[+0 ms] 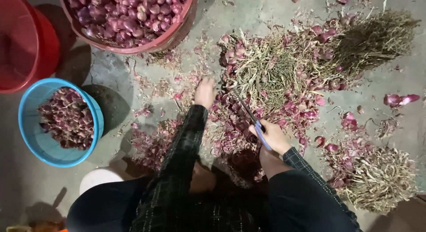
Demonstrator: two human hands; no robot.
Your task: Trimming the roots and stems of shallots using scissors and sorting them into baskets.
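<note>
Head view: right hand (271,136) grips blue-handled scissors (253,119); left hand (205,92) grasps purple shallots (266,76) with dry stalks.

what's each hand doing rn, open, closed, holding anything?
Left hand: reaching into the pile of shallots on the floor; whether it grips anything cannot be told.
Right hand: closed on the blue-handled scissors.

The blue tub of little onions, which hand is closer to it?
Left. The left hand reaches into the onion scraps right of the blue tub. The right hand, holding scissors, is farther right.
</note>
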